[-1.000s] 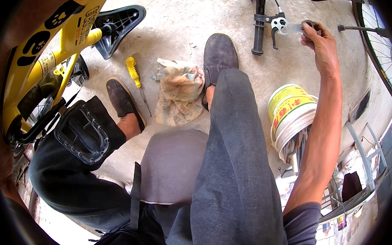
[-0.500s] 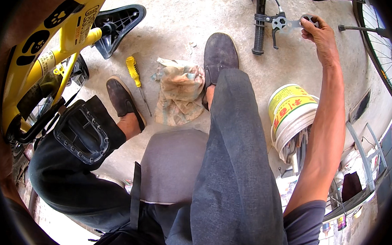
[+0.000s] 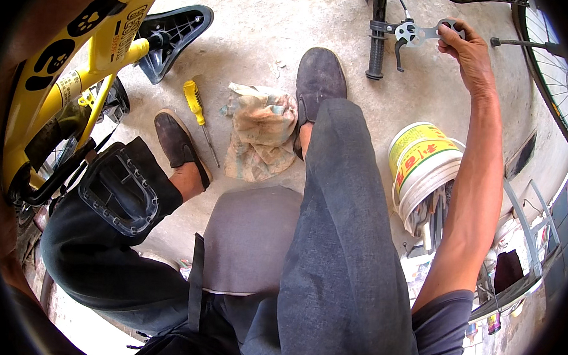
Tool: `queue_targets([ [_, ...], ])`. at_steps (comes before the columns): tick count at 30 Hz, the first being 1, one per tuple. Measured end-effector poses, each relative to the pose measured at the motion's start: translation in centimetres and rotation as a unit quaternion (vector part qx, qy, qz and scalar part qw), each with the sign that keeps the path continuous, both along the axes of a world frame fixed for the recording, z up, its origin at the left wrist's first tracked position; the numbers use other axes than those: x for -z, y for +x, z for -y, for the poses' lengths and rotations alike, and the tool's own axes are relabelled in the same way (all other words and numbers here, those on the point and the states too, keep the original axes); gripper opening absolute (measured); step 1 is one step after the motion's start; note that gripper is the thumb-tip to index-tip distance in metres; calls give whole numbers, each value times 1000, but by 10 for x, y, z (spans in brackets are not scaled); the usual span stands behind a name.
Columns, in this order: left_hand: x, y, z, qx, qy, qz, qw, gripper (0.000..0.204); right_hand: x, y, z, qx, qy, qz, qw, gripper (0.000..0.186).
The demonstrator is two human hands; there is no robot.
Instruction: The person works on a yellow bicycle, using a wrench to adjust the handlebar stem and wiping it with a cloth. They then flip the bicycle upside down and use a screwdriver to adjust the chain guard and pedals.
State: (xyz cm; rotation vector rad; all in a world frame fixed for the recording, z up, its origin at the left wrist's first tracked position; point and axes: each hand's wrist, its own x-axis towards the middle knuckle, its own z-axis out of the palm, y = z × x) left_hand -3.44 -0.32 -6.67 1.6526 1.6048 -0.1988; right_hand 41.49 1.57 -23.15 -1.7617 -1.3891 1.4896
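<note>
At the upper right, my right hand (image 3: 467,52) pinches one end of a flat grey bone-shaped multi-hole wrench (image 3: 426,35) between thumb and fingers. The wrench's other end lies over the brake lever (image 3: 400,52) beside a black handlebar grip (image 3: 376,50); I cannot tell whether it sits on a bolt. My left hand is out of sight; only part of the left arm shows, dark at the left rim, behind the yellow bicycle frame (image 3: 101,52).
A yellow-handled screwdriver (image 3: 194,102) and a stained rag (image 3: 260,134) lie on the concrete floor between my shoes. A white bucket (image 3: 420,149) of tools stands below my right forearm. A black saddle (image 3: 176,37) is at upper left, a bicycle wheel (image 3: 552,76) at far right.
My right hand has shifted slightly to the right with the wrench. The wrench, blurred before, now looks sharp. The rest has hardly changed.
</note>
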Motion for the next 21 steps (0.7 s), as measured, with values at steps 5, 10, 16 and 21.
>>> queue_targets([
  [5, -1, 1, -1, -1, 0, 1, 1000, 64, 9, 4, -1, 2, -2, -3, 1000, 27],
  [10, -2, 2, -1, -1, -1, 2, 1000, 63, 12, 5, -2, -12, 18, 27, 999, 32],
  [16, -2, 4, -1, -2, -3, 3, 1000, 63, 9, 2, -13, -62, 40, 77, 994, 33],
  [21, -2, 6, -2, -2, -3, 4, 1000, 63, 18, -2, -21, -65, 36, 80, 994, 34],
])
